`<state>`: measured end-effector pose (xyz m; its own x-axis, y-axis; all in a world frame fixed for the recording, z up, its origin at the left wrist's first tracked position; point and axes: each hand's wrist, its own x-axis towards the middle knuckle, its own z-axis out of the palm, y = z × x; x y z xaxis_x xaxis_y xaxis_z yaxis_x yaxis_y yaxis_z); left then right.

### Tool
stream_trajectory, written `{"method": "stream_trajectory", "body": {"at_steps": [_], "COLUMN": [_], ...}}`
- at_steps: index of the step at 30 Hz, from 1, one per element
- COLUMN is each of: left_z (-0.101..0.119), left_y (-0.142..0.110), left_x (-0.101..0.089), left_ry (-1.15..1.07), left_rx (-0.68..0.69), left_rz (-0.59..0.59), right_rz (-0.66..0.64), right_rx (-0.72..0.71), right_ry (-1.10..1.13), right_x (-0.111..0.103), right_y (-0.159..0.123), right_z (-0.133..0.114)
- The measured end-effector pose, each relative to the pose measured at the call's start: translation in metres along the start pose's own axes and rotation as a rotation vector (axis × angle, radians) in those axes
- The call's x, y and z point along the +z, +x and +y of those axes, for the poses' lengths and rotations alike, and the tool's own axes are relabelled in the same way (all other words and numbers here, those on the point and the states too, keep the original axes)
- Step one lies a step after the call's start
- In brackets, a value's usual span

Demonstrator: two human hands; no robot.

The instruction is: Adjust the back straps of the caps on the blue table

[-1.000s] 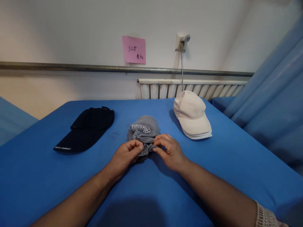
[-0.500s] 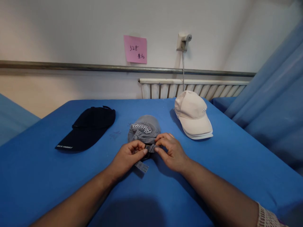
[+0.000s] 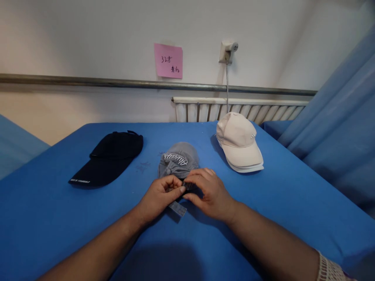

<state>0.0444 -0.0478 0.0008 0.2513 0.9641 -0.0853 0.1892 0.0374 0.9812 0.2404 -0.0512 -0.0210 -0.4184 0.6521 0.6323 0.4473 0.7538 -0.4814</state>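
A grey cap (image 3: 183,154) with white "Always" lettering lies in the middle of the blue surface, its back strap towards me. My left hand (image 3: 161,195) pinches that strap beside a small dark buckle (image 3: 186,185). The loose strap end (image 3: 177,209) hangs out below my left fingers. From the other side, my right hand (image 3: 209,193) has its thumb and fingers curled round the buckle, partly covering it. Whether the right fingertips grip the buckle or the strap's edge is hard to make out.
A black cap (image 3: 113,156) lies at the left, brim towards me. Stacked pale caps (image 3: 237,136) sit at the right. Behind the blue-covered bed (image 3: 88,230) are a radiator (image 3: 202,111), a metal rail (image 3: 125,83) and a plugged-in socket (image 3: 226,52). A blue curtain (image 3: 336,117) hangs at right.
My right hand has moved left and closed in on my left hand, now covering more of the buckle. The loose strap end has shifted slightly right and down. The other caps stay put.
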Motion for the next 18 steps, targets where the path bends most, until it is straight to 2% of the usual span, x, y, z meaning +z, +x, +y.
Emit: {"method": "stream_trajectory", "body": {"at_steps": [9,18], "left_z": [-0.0005,0.0011], "left_y": [-0.0028,-0.0005], "left_x": [0.0003,-0.0004], "left_ry": [-0.028,0.014], "left_rx": [-0.004,-0.014], "left_rz": [-0.046,-0.013], "right_rz": [-0.029,-0.123], "right_rx": [0.020,0.009], "right_ry": [-0.049,-0.073], "right_x": [0.0028,0.0010], "right_y": [-0.0015,0.0004], "right_z": [0.0012,0.0015]}}
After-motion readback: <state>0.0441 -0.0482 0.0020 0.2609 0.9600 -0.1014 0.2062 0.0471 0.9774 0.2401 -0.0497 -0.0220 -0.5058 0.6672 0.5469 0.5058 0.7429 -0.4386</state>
